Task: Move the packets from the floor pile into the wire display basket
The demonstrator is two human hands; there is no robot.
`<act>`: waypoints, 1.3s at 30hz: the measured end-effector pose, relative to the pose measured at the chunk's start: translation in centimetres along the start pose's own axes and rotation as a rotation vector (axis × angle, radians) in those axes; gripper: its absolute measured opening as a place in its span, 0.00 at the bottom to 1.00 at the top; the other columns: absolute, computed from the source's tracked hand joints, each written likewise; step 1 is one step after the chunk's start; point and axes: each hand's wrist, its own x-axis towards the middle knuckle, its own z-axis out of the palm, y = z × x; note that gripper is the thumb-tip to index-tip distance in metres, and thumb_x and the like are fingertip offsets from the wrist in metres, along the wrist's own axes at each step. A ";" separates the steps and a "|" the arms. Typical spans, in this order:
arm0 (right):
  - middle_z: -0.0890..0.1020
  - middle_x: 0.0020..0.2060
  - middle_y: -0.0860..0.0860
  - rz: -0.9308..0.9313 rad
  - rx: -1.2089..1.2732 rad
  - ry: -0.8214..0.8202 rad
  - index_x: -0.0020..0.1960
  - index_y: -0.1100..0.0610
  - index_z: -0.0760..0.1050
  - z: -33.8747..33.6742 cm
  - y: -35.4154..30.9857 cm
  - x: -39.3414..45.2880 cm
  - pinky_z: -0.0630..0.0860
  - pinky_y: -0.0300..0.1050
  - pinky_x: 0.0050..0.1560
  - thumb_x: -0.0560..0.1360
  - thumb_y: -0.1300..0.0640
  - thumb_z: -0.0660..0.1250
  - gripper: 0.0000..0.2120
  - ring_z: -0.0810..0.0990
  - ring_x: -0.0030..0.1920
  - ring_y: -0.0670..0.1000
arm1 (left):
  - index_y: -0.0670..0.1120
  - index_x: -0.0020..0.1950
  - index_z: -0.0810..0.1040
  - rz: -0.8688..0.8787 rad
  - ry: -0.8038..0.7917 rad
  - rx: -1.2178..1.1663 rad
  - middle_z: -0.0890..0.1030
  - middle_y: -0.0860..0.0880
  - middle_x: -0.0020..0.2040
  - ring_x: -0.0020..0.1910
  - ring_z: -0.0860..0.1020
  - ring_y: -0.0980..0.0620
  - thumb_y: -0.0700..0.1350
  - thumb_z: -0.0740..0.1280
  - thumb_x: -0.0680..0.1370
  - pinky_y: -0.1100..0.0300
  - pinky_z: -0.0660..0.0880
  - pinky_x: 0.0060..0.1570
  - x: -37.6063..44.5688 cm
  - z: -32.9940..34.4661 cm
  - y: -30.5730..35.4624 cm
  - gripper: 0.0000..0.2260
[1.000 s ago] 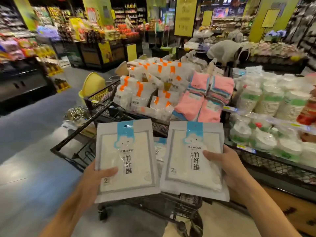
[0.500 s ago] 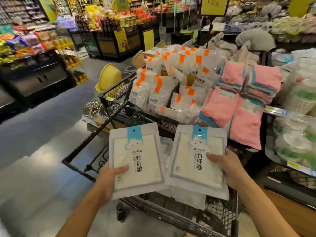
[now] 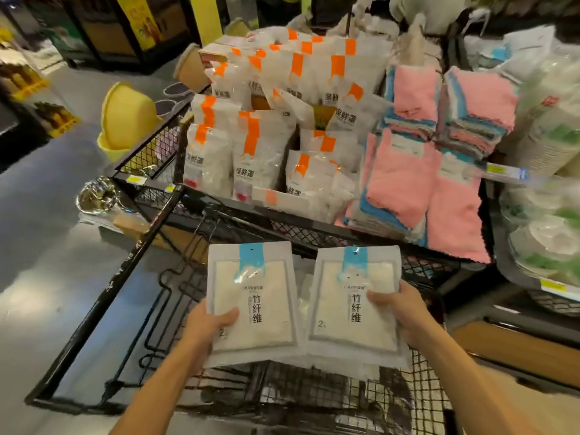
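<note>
1. Left hand [image 3: 209, 321] pinches one white packet [image 3: 252, 304]; right hand [image 3: 403, 310] pinches another packet [image 3: 353, 306], both above the black wire display basket [image 3: 314, 390].
2. Grey shop floor [image 3: 40, 255] lies left; pink cloths [image 3: 405, 180] are stacked behind.

Body: we see our two forearms, bare up to the frame's lower edge | left hand [image 3: 208, 324]: no ring, no glove | right hand [image 3: 405, 312]: likewise bare | sleeves: out of view

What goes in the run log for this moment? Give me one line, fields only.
left hand: holds left packet | right hand: holds right packet | both packets over wire basket | not yet released
</note>
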 end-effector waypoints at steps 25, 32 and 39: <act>0.79 0.48 0.48 0.113 -0.559 0.465 0.65 0.55 0.64 10.1 9.7 11.6 0.81 0.41 0.30 0.78 0.62 0.72 0.22 0.84 0.41 0.48 | 0.61 0.81 0.50 0.218 -0.095 0.974 0.69 0.54 0.55 0.43 0.77 0.55 0.49 0.67 0.81 0.59 0.77 0.35 19.9 1.3 -6.1 0.35; 0.63 0.76 0.60 -0.033 -1.170 0.533 0.82 0.61 0.44 11.2 11.4 11.3 0.69 0.54 0.73 0.79 0.45 0.69 0.45 0.68 0.73 0.58 | 0.51 0.82 0.60 0.446 -0.052 1.507 0.71 0.43 0.63 0.55 0.71 0.48 0.54 0.57 0.83 0.55 0.76 0.53 19.7 1.6 -7.7 0.27; 0.67 0.78 0.53 -0.228 -1.423 0.392 0.80 0.52 0.59 8.7 5.7 8.8 0.60 0.57 0.79 0.80 0.38 0.61 0.34 0.65 0.77 0.56 | 0.50 0.78 0.68 0.584 0.019 1.604 0.75 0.43 0.69 0.65 0.74 0.44 0.60 0.57 0.83 0.48 0.74 0.59 16.1 3.3 -0.8 0.26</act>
